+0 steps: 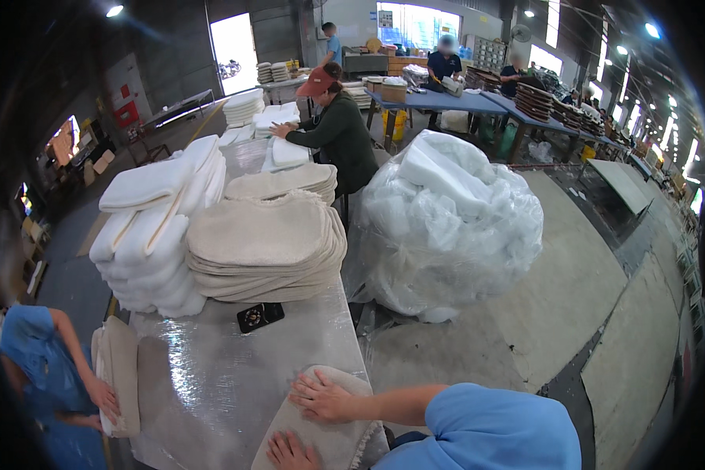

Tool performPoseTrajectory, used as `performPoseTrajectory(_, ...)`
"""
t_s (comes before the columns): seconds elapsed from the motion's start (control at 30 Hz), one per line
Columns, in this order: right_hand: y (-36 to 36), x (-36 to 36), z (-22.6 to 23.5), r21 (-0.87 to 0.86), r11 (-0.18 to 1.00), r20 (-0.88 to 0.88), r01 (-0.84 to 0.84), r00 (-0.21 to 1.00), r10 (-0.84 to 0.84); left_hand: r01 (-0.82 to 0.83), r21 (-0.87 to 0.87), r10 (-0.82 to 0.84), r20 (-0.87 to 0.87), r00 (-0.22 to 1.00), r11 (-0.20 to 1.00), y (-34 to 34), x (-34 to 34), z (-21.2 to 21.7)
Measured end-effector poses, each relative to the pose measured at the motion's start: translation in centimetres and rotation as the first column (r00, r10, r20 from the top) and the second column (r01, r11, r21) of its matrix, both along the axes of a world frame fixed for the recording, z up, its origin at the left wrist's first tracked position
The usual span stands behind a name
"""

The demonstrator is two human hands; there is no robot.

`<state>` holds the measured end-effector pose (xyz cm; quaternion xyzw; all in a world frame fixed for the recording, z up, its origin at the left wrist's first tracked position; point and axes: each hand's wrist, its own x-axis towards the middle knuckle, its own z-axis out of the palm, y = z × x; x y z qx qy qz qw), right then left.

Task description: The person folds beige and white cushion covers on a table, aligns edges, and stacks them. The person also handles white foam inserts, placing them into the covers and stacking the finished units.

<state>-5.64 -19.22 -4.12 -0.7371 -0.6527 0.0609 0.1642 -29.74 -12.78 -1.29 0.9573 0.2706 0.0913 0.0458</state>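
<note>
1. Factory hall: a long table (235, 376) wrapped in shiny plastic film runs away from the viewer over a concrete floor.
2. Nearest, a beige fabric cover (321, 427) lies flat at the table's near edge. The left hand (288, 452) rests on its lower part, seemingly flat, though it is partly cut off by the picture's edge. The right hand (323, 397) lies open, fingers spread, pressing on its upper part. Neither hand grips.
3. The cover looks soft, light and limp, with a fuzzy nap. It should fold and sag when lifted, so taking it by two edges or corners seems best. It may slide on the slick film.
4. To the left, another person's hand (102, 399) holds a folded pad (120, 372) at the table's edge.
5. Farther on lies a dark phone (260, 316), then a stack of beige covers (266, 247) beside a pile of white foam pads (153, 235).
6. Right of the table stands a big clear bag (446, 227) stuffed with white foam.
7. Beyond, a worker in a dark top (338, 133) handles white pieces; others stand at blue tables (446, 102).
</note>
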Motion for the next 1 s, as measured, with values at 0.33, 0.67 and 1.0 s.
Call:
performPoseTrajectory(0.33,0.2,-0.2,0.0,-0.039,0.999,-0.024,-0.030,0.999,0.029,-0.135,0.123,0.137,-0.005,0.991,0.983,-5.0,-12.2,-1.4)
performPoseTrajectory(0.67,0.0,-0.1,0.4,-0.019,1.000,-0.033,-0.022,0.999,0.022,-0.205,0.097,0.215,-0.107,0.971,0.974,-3.3,-13.4,-4.5)
performPoseTrajectory(1.0,0.6,-0.9,1.0,-0.038,0.999,0.087,-0.009,0.996,0.013,-0.061,-0.996,0.838,0.022,0.545,0.066,1.4,-10.0,-3.7)
